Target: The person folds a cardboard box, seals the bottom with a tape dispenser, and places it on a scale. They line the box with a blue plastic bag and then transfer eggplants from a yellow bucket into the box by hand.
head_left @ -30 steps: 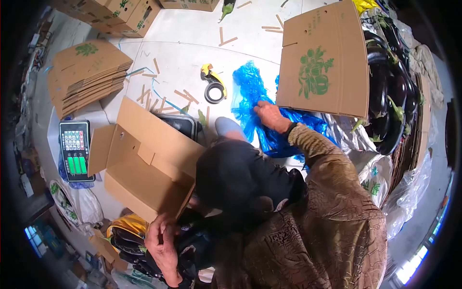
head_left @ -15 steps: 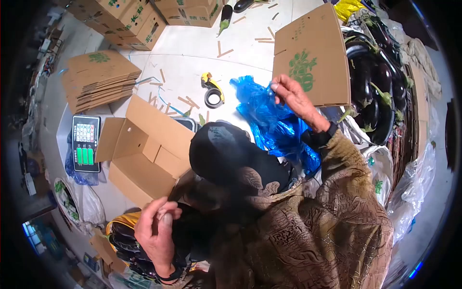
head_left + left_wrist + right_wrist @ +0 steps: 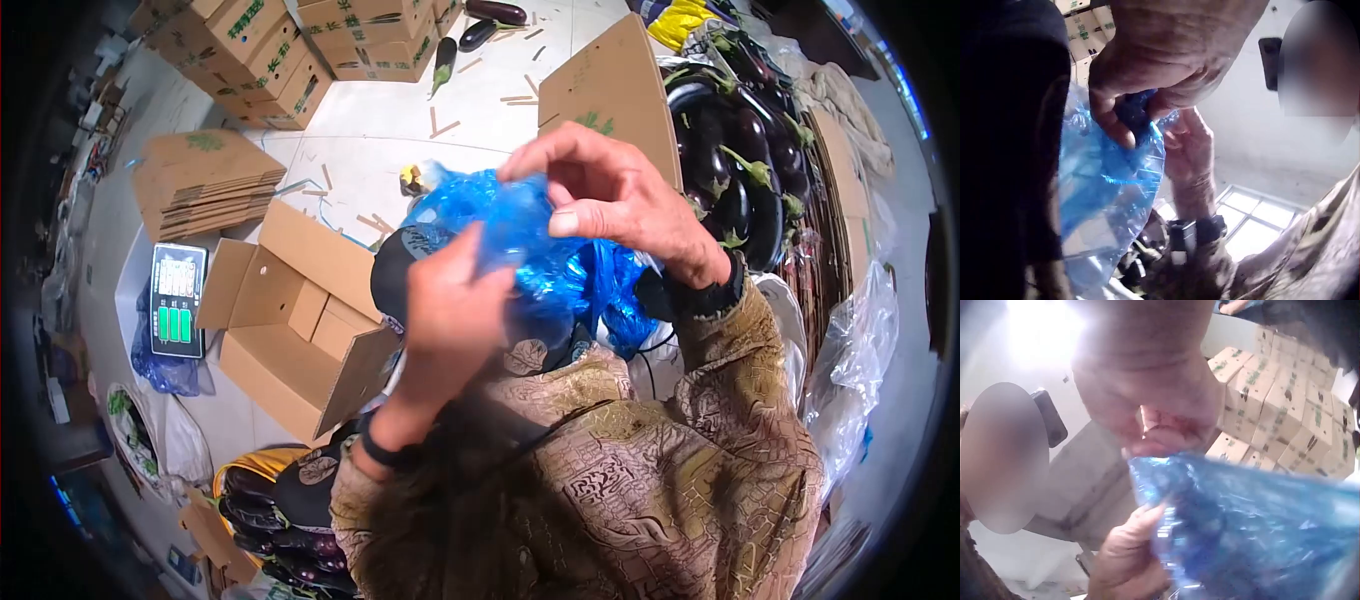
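Observation:
A thin blue plastic bag (image 3: 455, 195) is held up in front of the chest, between both hands. My right hand (image 3: 630, 200) pinches its edge between thumb and fingers; the right wrist view shows that grip at the bag's (image 3: 1241, 512) upper corner. Motion blurs my left hand (image 3: 455, 310) in the head view, where it overlaps the bag. In the left wrist view, the left hand's thumb and fingers (image 3: 1116, 128) pinch a bunched part of the film. More blue bags (image 3: 625, 310) lie behind, below the right hand. An open cardboard box (image 3: 350, 385) stands left of the hands.
A scale (image 3: 178, 300) with green displays is at the left, near flattened cartons (image 3: 205, 185). Eggplants (image 3: 740, 150) are heaped at right behind an upright carton (image 3: 610, 85). More eggplants (image 3: 300, 550) fill a yellow-edged bag at lower left. Stacked boxes (image 3: 270, 75) stand behind.
The right hand has lifted a blue bag off the pile and brought it toward the body. The left hand has left the box's near corner and come up to the bag.

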Tool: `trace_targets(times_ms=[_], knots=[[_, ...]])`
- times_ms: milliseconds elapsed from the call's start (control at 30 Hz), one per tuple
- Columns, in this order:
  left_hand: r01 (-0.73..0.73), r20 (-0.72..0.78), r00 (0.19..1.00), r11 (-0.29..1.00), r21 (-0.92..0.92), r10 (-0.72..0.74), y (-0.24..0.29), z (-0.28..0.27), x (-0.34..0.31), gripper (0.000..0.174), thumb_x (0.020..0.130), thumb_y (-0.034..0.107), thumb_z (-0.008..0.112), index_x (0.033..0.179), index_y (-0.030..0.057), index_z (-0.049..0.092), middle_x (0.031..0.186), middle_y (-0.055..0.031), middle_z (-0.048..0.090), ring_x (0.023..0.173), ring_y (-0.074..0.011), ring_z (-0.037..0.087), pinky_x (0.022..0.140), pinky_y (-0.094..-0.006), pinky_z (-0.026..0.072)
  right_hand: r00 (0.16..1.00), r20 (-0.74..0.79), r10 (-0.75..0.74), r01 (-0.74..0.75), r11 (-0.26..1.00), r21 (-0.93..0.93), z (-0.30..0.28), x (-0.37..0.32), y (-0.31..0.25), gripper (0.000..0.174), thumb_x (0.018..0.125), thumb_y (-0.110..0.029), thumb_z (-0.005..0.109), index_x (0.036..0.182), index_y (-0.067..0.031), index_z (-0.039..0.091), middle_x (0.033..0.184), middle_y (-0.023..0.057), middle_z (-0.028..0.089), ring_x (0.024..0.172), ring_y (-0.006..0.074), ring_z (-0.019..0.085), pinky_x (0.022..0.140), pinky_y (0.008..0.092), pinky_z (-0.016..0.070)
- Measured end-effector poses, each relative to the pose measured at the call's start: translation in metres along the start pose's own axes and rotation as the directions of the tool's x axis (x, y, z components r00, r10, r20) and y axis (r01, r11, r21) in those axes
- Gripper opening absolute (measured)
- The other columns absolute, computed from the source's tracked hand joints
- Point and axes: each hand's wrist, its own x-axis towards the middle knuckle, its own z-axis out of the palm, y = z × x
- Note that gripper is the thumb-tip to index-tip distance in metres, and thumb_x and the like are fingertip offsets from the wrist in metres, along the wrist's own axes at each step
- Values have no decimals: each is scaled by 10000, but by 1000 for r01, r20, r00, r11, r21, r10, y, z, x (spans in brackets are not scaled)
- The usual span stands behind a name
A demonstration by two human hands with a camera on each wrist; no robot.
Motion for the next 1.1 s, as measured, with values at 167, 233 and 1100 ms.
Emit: trace_targets(times_ms=[167, 233, 1100], knots=[[-180, -230, 958, 983, -24, 170, 34, -47, -21, 342, 865, -25, 552, 1205, -20, 591, 1003, -32, 647, 875, -89, 574, 756, -228, 477, 916, 397, -56, 176, 946, -272, 21, 12, 26, 636, 764, -206, 800, 1317, -28, 542, 1211, 127, 614, 1075, 213, 571, 936, 358, 455], [-386, -338, 896, 881, -275, 287, 45, -71, -38, 372, 883, -16, 543, 1254, -10, 533, 1100, -89, 631, 942, -155, 616, 797, -276, 511, 881, 466, 79, 139, 899, -415, 25, 20, 22, 609, 791, -196, 774, 1321, -15, 537, 1192, 129, 635, 1045, 198, 583, 928, 346, 458], [-624, -647, 669, 749, -222, 365, 154, -334, -180, 265, 1013, 96, 412, 1168, -55, 564, 1082, -209, 651, 939, -300, 669, 816, -420, 588, 798, 579, -166, 377, 887, -265, 189, 230, 30, 299, 846, -152, 673, 1110, -12, 653, 964, 134, 693, 922, 202, 633, 826, 335, 493]])
